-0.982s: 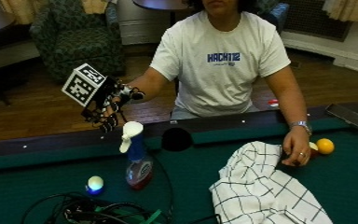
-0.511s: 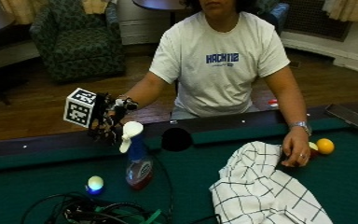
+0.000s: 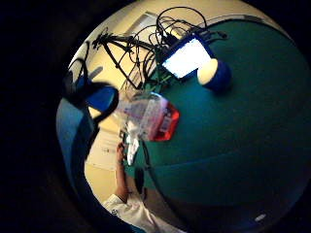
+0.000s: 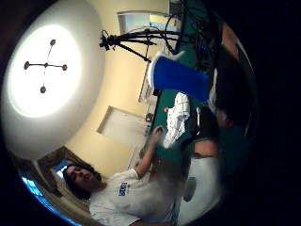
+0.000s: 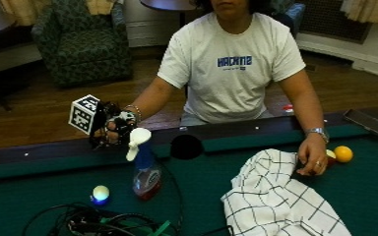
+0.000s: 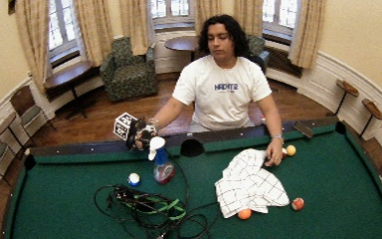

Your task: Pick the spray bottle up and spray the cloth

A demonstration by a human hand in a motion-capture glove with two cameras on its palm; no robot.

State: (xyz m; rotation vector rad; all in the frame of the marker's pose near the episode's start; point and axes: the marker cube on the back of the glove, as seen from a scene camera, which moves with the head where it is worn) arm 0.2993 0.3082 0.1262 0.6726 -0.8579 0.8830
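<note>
Beside the spray bottle [image 5: 145, 167], the right hand [image 5: 113, 130] hovers, fingers seemingly curled, holding nothing

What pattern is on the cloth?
The cloth is white with a thin dark grid check, clearest in the outside view.

Room: lit evenly by windows [image 6: 171, 10]; soft shadows
Palm views: dim; ceiling lamp [image 4: 44, 66] glares; screen [image 3: 187, 57] blown white; edges warped
</note>
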